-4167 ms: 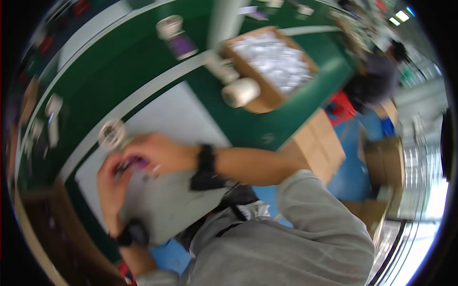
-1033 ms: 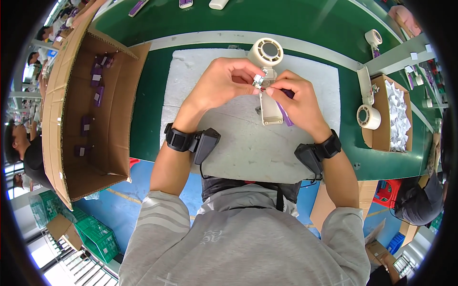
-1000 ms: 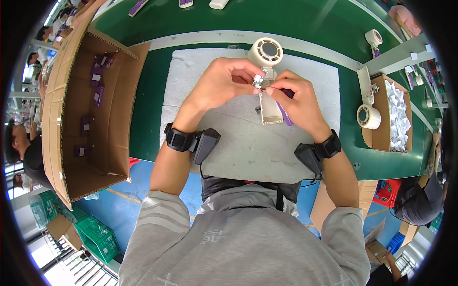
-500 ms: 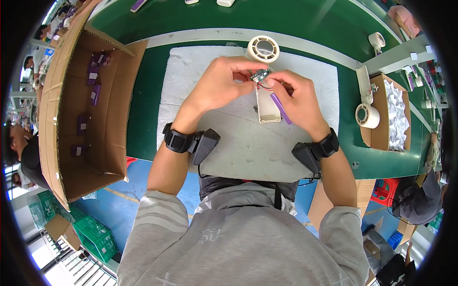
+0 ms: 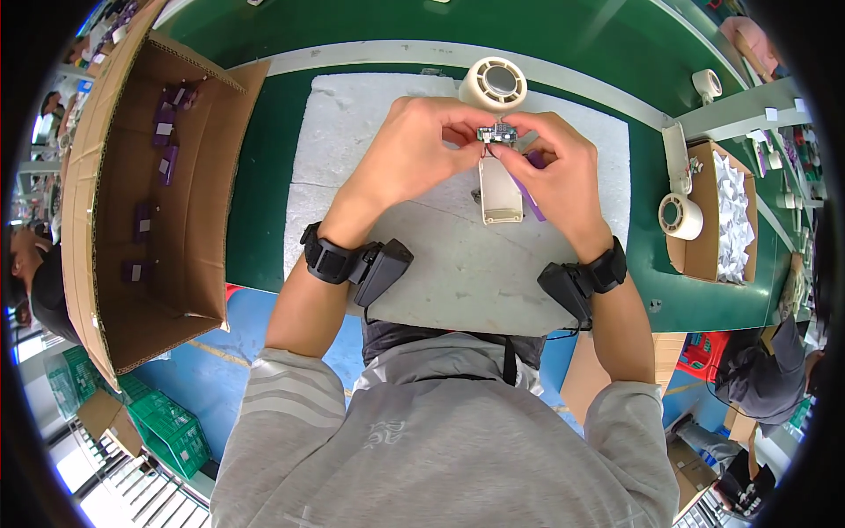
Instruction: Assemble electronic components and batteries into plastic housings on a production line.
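A small green circuit board [image 5: 497, 133] is pinched between my two hands above the foam mat. My left hand [image 5: 421, 145] grips its left end with thumb and fingertips; my right hand [image 5: 558, 163] holds the right end the same way. Thin wires run down from the board. Just below lies the opened cream handle [image 5: 503, 201] of a handheld fan, whose round head [image 5: 494, 84] is beyond my fingers. A purple strip-like part [image 5: 535, 207] rests alongside the handle, partly covered by my right hand.
The white foam mat [image 5: 352, 114] lies on a green bench. A tall cardboard box [image 5: 189, 290] with purple parts stands at left. On the right are another fan [image 5: 679, 216] and a small carton [image 5: 697, 255] of white pieces. Other people sit at both sides.
The circuit board has turned from a slant to nearly level and moved slightly right. My right hand has shifted to its right end. The whole view has moved a little.
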`<state>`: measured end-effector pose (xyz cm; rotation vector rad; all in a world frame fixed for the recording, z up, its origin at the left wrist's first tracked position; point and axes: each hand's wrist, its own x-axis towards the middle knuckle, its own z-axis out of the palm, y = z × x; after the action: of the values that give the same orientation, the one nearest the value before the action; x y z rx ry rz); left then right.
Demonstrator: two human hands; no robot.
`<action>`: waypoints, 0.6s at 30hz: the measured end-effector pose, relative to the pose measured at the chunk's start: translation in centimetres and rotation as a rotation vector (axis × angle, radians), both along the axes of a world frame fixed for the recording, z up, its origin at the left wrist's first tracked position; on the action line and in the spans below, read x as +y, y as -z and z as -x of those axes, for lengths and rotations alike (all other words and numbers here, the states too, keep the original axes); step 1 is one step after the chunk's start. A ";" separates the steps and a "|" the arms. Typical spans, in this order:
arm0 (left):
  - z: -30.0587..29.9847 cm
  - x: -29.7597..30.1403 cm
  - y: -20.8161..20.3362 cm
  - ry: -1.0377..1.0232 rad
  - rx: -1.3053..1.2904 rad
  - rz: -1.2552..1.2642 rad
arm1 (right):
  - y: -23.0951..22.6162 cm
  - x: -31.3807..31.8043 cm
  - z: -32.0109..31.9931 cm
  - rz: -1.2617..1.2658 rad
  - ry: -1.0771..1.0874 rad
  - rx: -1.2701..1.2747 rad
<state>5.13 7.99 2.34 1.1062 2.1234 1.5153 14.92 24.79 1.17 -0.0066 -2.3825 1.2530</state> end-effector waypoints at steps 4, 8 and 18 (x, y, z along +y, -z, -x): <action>-0.1 0.1 0.5 -0.053 0.034 -0.033 | -0.3 -0.2 -0.1 -0.048 0.032 0.001; -0.3 0.1 0.2 -0.053 0.104 -0.004 | -0.1 0.0 0.1 -0.102 0.039 0.026; -0.1 0.1 0.2 -0.033 0.133 0.027 | 0.4 -0.1 0.4 -0.154 0.071 0.095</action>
<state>5.22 8.05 2.18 1.1990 2.2526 1.4603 14.50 24.65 0.76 0.0156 -2.3689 1.0127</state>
